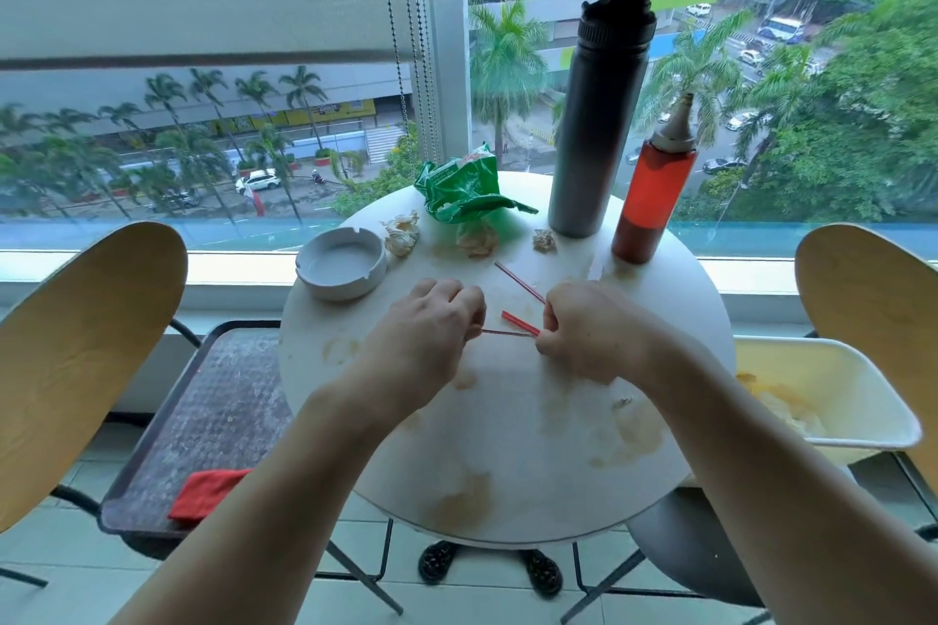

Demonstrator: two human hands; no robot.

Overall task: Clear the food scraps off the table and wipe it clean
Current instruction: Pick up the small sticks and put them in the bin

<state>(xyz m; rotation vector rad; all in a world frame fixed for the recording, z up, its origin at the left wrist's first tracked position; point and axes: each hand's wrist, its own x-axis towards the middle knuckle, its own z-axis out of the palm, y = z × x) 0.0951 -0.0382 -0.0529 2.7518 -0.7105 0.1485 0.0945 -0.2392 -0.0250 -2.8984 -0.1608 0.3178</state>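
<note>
Single view, head-worn wide-angle camera. Position: above the near edge of a round white table [507, 472], close over it. Facing: forward and steeply down, toward the table's far edge and the window [304, 142] behind it. Coverage: whole tabletop; both forearms entering from the bottom corners, left hand [426, 325] and right hand [589, 330] at table centre; chair backs at both side edges; floor and feet under the near edge. Straight lines bow near the borders. No second view, so nothing is shared.
</note>
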